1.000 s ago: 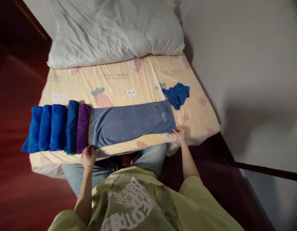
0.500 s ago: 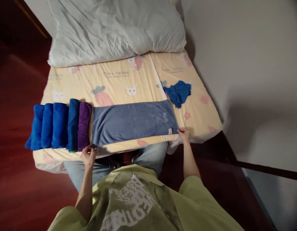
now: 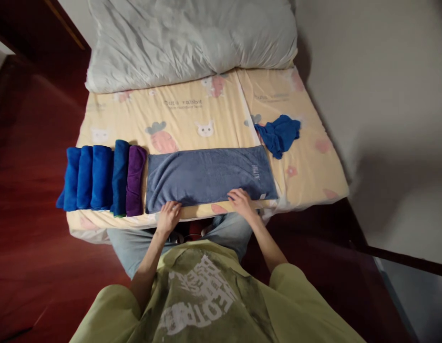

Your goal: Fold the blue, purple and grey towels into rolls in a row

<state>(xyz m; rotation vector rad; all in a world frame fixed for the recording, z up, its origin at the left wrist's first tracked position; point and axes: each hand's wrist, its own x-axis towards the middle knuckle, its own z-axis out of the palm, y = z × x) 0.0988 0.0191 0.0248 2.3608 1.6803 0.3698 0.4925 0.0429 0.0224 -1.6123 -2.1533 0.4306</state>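
A grey-blue towel (image 3: 210,176) lies spread out lengthwise along the front of the bed, with small pale lettering and a white tag near its right end. At its near edge, left of the middle, my left hand (image 3: 169,217) rests with loosely bent fingers on the cloth. My right hand (image 3: 241,202) touches the same edge right of the middle, fingers stretched onto the fabric and slightly apart. Left of the towel stands a row of rolled towels: a purple roll (image 3: 135,181), a dark blue roll (image 3: 120,178) and several bright blue rolls (image 3: 102,177).
A crumpled blue cloth (image 3: 280,136) lies to the right on the yellow rabbit-print bed sheet (image 3: 310,166). Across the back of the bed sits a large grey-white quilt (image 3: 192,43). A wall (image 3: 378,95) rises on the right, and my knees are under the front edge.
Both hands have left the towel's near corners and moved inward along its near edge. The view has shifted a little, so the bed appears farther right.
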